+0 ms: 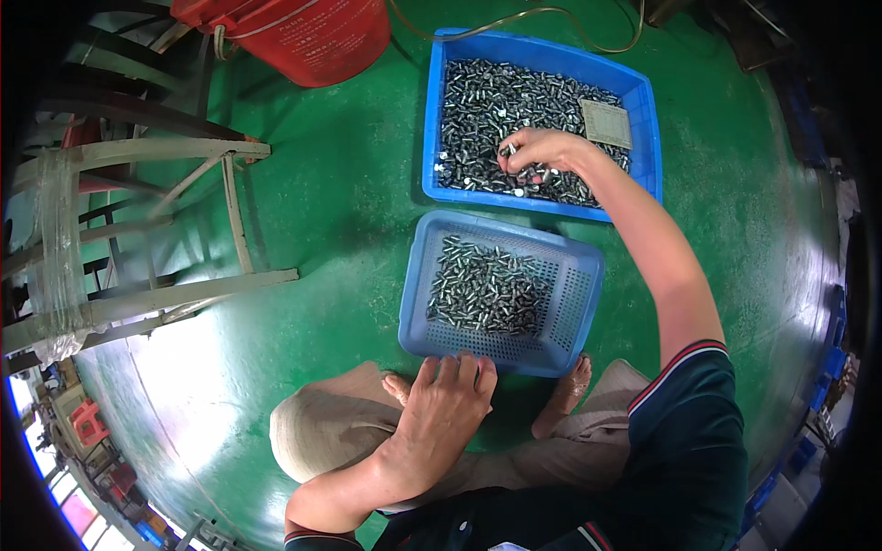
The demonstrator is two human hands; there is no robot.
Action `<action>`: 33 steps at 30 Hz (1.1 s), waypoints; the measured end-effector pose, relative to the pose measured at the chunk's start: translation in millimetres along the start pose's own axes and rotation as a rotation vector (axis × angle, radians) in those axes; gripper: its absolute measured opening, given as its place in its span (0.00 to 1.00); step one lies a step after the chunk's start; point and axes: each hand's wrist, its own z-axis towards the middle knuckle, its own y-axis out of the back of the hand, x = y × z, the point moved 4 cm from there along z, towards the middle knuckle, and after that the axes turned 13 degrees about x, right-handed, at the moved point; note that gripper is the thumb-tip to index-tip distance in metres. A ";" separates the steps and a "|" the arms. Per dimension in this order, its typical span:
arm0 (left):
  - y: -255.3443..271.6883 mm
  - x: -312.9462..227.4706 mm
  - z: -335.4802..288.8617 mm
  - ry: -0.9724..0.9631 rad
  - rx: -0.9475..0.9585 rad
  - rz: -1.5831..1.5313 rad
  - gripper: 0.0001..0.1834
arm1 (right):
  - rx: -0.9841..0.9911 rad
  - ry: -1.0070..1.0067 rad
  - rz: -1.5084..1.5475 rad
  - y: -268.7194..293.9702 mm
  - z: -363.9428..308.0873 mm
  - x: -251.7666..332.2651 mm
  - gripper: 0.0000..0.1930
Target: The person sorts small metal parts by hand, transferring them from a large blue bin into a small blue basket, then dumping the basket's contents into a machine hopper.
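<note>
My left hand (447,397) has its fingers curled over the near rim of a light-blue perforated plastic basket (571,317). A heap of small metal cylindrical pins (478,292) lies in this basket, mostly toward its left side. Farther off, my right hand (537,151) reaches into a deeper blue plastic bin (648,138) filled with similar metal pins (501,101). Its fingers are bent around several of the pins, and some show between the thumb and fingers. A pale card (606,124) rests on the pins at the bin's right side.
A red bucket (312,41) stands at the far left of the bin. A thin hose (514,14) runs behind the bin. On the left is a worn metal frame (156,151) with plastic wrap around one post. My feet (570,390) flank the basket on the green floor (322,202).
</note>
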 end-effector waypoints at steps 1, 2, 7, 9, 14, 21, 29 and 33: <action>-1.6 -1.1 2.0 0.005 0.014 0.000 0.24 | -0.025 -0.028 -0.030 -9.8 -10.2 0.5 0.20; -1.9 -2.0 3.0 0.008 0.017 -0.004 0.24 | 0.011 -0.023 -0.114 -23.1 -19.5 4.9 0.19; 1.2 -3.6 5.9 0.001 0.000 0.106 0.26 | 0.202 0.127 -0.195 -117.3 -54.4 -12.0 0.17; 1.5 -4.3 0.8 -0.015 -0.011 0.092 0.26 | -0.031 0.668 -0.663 -137.5 -69.9 -15.9 0.18; -7.3 -2.8 1.9 0.001 0.037 0.050 0.28 | -0.584 -0.185 -1.058 -84.3 -110.0 -81.6 0.14; -10.8 -3.9 4.5 0.064 0.043 0.028 0.29 | -0.632 -0.046 -0.665 -68.2 -117.9 -153.1 0.13; -12.0 -14.2 10.8 0.096 0.077 0.021 0.28 | -0.369 0.003 -0.661 -96.7 -97.8 -174.2 0.10; -7.1 -24.2 12.2 0.102 0.055 0.053 0.28 | -0.724 0.378 -1.189 -82.3 -60.8 -148.3 0.12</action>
